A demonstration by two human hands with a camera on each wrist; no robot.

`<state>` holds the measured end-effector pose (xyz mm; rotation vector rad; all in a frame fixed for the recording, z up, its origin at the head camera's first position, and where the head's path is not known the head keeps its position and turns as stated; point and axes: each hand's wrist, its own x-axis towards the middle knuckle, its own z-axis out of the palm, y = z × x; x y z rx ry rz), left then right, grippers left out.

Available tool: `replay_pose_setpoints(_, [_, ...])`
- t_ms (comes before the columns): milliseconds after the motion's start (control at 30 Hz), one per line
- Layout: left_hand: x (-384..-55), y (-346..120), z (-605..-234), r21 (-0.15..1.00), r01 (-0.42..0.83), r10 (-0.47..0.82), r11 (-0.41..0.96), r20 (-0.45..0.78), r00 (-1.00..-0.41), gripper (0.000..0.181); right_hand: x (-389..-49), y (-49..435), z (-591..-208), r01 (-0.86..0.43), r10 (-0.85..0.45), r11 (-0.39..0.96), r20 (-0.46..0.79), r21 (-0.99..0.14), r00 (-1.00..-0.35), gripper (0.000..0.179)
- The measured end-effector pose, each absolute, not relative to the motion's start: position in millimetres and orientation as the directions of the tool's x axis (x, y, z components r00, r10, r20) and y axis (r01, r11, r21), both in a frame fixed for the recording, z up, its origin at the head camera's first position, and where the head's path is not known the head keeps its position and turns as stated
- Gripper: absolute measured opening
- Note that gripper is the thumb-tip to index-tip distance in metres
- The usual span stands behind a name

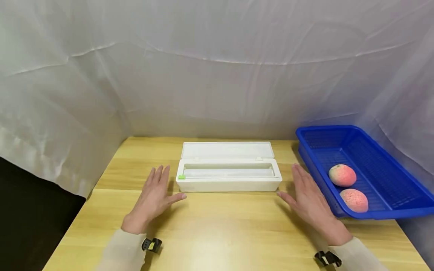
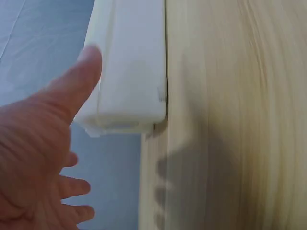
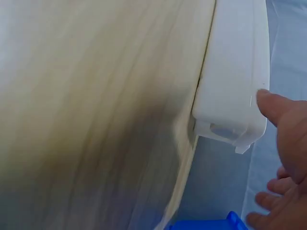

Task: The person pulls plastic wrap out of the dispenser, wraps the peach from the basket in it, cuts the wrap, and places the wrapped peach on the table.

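Observation:
A long white cling film dispenser box (image 1: 228, 185) lies on the wooden table with its lid (image 1: 228, 150) tipped back. Inside it shows a pale roll (image 1: 228, 172), and a small green slider (image 1: 181, 177) sits at its front left corner. My left hand (image 1: 152, 199) is beside the box's left end, fingers straight and thumb pointing at the front corner. Mirroring it, my right hand (image 1: 310, 199) stands off the right end with fingers extended and thumb toward the box. Neither hand holds anything. Both wrist views show the white box's ends near the thumbs.
At the right, a blue plastic basket (image 1: 306, 150) holds two peaches, one (image 1: 342, 175) behind the other (image 1: 354, 200); its left wall is close to my right hand. Pale cloth (image 1: 210, 94) hangs behind the table (image 1: 217, 229) and along the sides.

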<state>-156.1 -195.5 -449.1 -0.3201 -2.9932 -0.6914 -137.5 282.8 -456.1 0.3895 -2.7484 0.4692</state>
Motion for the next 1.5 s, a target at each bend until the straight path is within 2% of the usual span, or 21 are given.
replay_pose_setpoints(200, [-162.6,-181.6,-457.0,0.627,0.163,0.139,0.762,0.088,-0.986,0.096,-143.9,275.4,-459.9,-0.344,-0.188,0.874,0.413,-0.345,-0.891,0.085])
replay_pose_setpoints(367, [-172.4,-171.6,-459.7,0.736,0.121,0.098,0.666,0.075,-0.992,0.079,-153.8,270.3,-459.5,-0.226,-0.105,0.867,0.281,-0.444,-0.954,0.082])
replay_pose_setpoints(500, [-176.8,-167.5,-460.6,0.753,0.087,0.063,0.652,0.061,-0.996,0.077,-162.2,266.6,-459.4,-0.163,-0.071,0.857,0.2,-0.488,-0.977,0.077])
replay_pose_setpoints(800, [-195.7,-160.9,-459.5,0.762,0.068,0.057,0.644,0.041,-0.998,0.079,-165.5,264.3,-464.9,-0.168,-0.047,0.869,0.261,-0.465,-0.964,0.073])
replay_pose_setpoints(1067, [-216.0,-151.3,-460.5,0.779,0.069,0.072,0.623,0.031,-0.997,0.079,-181.8,272.2,-464.6,-0.182,-0.052,0.877,0.288,-0.446,-0.956,0.068])
replay_pose_setpoints(1500, [-250.7,-148.3,-457.1,0.808,0.065,0.083,0.586,0.019,-0.996,0.076,-213.6,271.0,-459.7,-0.084,0.008,0.866,0.182,-0.493,-0.983,0.069])
